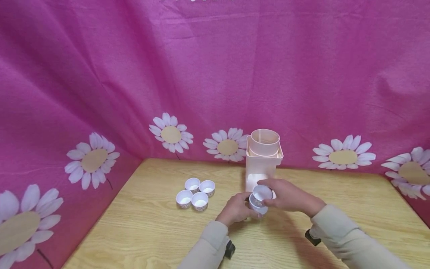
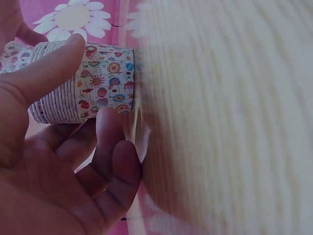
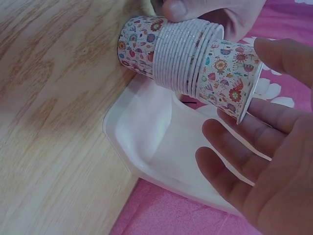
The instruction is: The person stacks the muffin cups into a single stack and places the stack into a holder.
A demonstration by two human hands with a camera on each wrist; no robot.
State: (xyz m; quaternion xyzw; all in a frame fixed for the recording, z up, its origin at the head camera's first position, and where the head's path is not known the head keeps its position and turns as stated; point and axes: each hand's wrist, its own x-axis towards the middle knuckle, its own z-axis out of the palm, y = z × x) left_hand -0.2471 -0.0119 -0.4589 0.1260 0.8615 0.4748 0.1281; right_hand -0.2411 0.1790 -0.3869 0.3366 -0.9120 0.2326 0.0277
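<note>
- Head view: right of centre in the lower half, the left hand (image 1: 237, 209) is curled round a stack of cups (image 1: 257, 209), and the right hand (image 1: 289, 195) pinches the top cup (image 1: 262, 193) by its rim. A pale pink stand (image 1: 261, 166) is just behind; four loose cups (image 1: 200, 201) sit left of it on the wooden table (image 1: 151, 231).
- Left wrist view: the left thumb lies across the stacked rims, upper left; I cannot tell whether the base touches the table.
- Right wrist view: upper centre, the top cup stands partly out of the stack, thumb and fingers at its rim.
- Handling: the cups look like thin paper, so probably light, easily dented and clingy when nested; the rolled rim seems stiffest, suiting a gentle pinch.
</note>
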